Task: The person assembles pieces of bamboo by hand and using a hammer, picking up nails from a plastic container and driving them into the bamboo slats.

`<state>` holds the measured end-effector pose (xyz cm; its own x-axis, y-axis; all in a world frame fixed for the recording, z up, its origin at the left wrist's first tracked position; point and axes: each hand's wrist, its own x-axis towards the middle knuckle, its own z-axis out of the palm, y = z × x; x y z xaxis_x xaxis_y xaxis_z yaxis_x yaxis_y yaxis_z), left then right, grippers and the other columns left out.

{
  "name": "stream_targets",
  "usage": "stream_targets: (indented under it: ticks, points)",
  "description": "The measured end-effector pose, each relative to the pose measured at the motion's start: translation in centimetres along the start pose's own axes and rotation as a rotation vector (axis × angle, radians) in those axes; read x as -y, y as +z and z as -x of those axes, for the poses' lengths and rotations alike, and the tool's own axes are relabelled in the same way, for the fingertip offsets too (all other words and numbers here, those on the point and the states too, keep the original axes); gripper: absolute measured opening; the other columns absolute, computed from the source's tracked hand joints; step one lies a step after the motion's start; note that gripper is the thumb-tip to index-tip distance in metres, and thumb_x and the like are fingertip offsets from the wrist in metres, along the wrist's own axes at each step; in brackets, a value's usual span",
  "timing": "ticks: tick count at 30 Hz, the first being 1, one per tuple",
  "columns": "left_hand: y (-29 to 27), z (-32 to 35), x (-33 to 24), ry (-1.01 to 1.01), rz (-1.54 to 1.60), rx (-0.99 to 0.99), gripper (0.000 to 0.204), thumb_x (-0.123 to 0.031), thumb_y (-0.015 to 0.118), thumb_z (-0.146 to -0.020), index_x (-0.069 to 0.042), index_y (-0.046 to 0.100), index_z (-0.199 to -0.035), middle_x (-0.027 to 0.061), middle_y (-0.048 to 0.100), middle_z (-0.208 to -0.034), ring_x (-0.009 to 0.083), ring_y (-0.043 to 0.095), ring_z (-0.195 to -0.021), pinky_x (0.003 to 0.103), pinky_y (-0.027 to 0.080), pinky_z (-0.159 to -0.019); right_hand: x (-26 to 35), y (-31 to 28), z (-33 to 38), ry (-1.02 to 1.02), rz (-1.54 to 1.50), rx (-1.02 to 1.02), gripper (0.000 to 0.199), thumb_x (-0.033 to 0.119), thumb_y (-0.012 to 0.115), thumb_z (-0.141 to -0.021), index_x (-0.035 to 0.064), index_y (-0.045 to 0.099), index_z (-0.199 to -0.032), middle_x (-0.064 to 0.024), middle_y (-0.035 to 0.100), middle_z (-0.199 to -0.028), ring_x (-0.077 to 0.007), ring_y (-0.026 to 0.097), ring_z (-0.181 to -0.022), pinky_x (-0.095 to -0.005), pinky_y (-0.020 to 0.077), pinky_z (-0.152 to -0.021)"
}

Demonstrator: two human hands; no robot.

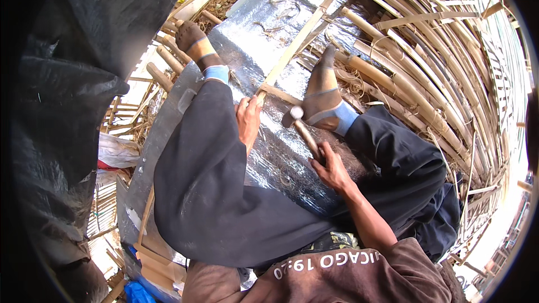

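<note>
My left hand (247,120) is closed around the near end of a long, pale bamboo strip (301,41). That strip slants away to the upper right across a shiny silver sheet (255,160). A shorter bamboo crosspiece (282,95) meets it just beyond my left fingers; I cannot tell how the two are joined. My right hand (332,169) grips the handle of a hammer (305,136). The hammer's metal head hangs near the crosspiece's right end, close to my right foot (324,96); whether it touches the strip cannot be made out.
Stacked bamboo poles and split slats (404,78) line the right side. My left foot (197,47) rests by some bamboo pole ends (168,59). A black plastic sheet (62,106) hangs at the left. Loose fibres lie on the silver sheet, and a piece of brown cardboard (160,269) sits at the lower left.
</note>
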<state>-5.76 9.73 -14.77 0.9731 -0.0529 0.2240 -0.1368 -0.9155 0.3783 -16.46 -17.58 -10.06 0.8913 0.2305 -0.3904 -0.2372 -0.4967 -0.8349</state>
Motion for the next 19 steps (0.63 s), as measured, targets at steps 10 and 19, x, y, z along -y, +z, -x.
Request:
stream_targets:
  ticks: [10,19]
  points:
    - [1.4,0.2,0.7,-0.013,-0.021,-0.083,0.022,-0.013,0.066,-0.090,0.000,0.068,-0.108,0.0159,0.060,-0.092,0.0370,0.058,-0.086,0.047,0.047,-0.078,-1.2,1.0,0.1,-0.082,0.102,0.074,0.033,0.017,0.065,-0.090,0.0043,0.045,-0.113,-0.0298,0.064,-0.080,-0.0518,0.061,-0.080,-0.0571,0.0456,-0.068]
    - [0.9,0.1,-1.5,-0.100,-0.114,-0.109,0.016,-0.012,0.066,-0.089,-0.002,0.066,-0.101,0.0160,0.061,-0.092,0.0384,0.058,-0.086,0.048,0.047,-0.078,-2.6,1.7,-0.5,-0.066,0.119,0.056,0.032,0.015,0.067,-0.086,0.0044,0.045,-0.107,-0.0274,0.062,-0.080,-0.0503,0.060,-0.079,-0.0528,0.0450,-0.066]
